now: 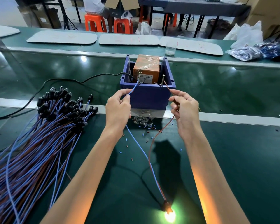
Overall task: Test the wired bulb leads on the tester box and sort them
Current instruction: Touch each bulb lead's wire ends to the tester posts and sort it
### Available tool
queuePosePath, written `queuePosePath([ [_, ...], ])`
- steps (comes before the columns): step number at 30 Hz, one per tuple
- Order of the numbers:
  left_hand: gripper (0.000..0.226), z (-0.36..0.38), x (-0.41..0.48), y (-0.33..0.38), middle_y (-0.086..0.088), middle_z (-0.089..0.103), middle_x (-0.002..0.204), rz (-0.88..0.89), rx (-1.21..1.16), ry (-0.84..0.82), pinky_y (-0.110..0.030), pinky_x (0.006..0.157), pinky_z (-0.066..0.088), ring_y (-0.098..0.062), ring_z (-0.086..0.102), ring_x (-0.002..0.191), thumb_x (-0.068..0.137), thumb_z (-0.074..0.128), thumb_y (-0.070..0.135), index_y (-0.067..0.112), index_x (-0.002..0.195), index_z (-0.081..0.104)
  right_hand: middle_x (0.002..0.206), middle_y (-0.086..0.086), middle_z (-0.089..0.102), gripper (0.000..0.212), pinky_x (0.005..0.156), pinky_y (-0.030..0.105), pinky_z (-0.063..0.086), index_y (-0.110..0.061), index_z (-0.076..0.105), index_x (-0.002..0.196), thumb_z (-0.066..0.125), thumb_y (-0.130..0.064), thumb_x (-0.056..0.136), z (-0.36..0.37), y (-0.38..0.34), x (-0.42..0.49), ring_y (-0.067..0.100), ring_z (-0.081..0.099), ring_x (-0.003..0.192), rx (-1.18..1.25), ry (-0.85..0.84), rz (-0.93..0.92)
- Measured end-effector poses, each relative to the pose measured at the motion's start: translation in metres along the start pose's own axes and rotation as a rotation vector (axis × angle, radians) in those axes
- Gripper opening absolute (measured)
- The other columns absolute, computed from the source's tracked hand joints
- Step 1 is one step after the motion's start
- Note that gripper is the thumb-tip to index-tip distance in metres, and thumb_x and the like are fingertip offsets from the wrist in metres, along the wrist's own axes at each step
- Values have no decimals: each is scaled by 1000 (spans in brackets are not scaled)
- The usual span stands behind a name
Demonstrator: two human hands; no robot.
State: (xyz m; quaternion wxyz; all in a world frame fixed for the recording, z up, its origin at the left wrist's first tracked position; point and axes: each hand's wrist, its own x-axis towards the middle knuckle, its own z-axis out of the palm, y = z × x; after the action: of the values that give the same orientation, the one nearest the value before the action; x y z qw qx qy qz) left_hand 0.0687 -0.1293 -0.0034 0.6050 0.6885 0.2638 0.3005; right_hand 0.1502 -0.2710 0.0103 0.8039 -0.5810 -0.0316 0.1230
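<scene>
Bulb [169, 215] lit; we keep left hand [118, 109] pinching blue lead [132, 90], right hand [185, 109] pinching brown lead [167, 88], steady on tester box [149, 96] screws.

Lead bundle [39, 135] left; right side open

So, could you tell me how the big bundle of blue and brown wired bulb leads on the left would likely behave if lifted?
The bundle of blue and brown wired bulb leads would probably sag, since its thin wires already curve loosely. Strands cross, so it may tangle. The black bulb holders cluster at one end, likely making that end heavier.
</scene>
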Motion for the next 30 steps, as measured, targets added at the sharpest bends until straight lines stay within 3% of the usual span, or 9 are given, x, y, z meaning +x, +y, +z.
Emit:
queuePosePath([
  [30,26,2,-3,3,11,35,47,24,38,-2,-20,44,38,-10,33,46,97,46,9,23,102,67,58,-3,59,21,39,13,26,-8,60,94,42,5,92,1,-3,-2,3,37,43,15,-33,66],
])
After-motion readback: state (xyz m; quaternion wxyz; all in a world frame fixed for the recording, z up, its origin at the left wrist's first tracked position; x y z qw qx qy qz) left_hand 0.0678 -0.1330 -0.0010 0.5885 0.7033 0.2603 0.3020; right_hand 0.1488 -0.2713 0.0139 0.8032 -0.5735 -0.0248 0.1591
